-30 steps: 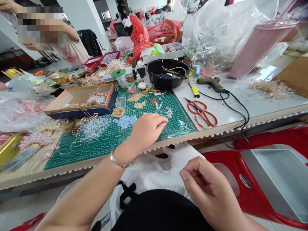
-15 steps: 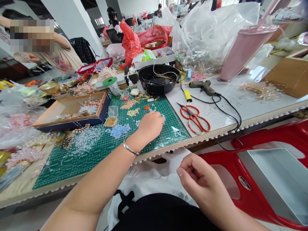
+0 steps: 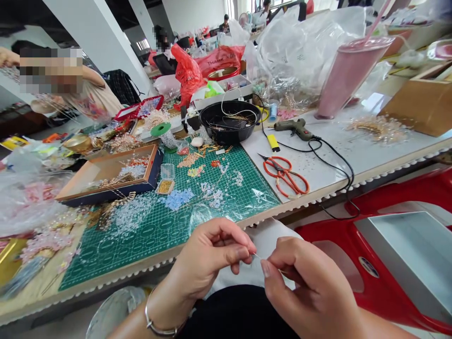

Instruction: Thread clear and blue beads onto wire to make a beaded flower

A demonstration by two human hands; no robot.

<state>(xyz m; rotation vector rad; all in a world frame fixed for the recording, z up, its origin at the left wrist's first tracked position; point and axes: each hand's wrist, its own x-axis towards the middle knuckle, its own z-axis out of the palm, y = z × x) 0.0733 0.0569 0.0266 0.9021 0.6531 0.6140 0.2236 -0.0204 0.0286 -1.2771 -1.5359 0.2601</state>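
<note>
**Pinching a fine wire over the lap, hands nearly meeting**

Holding our view low, we find the thin wire [image 3: 257, 256] just off the near edge of the counter [image 3: 339, 176], above a white cloth [image 3: 271, 238] on the lap. Only a short bright stretch of it shows, in the small gap between the two hands. Our left grip [image 3: 212, 256] is closed, thumb pressed to forefinger, with the wire coming out from the fingertips. Our right grip [image 3: 303, 287] is pressed together too, its fingertips [image 3: 265, 269] just beside the wire's other end, but we cannot tell whether they pinch it. The fingers hide the rest of the wire, and it is too fine to show whether anything sits on it. Beyond the hands lies a green cutting mat [image 3: 141, 245] strewn with pale blue beads [image 3: 176, 199]. Orange-handled scissors [image 3: 282, 176] and a glue gun [image 3: 294, 128] rest on the counter. A metal bangle [image 3: 150, 320] circles the left wrist. A person [image 3: 95, 94] at the upper left is partly blurred out.
</note>
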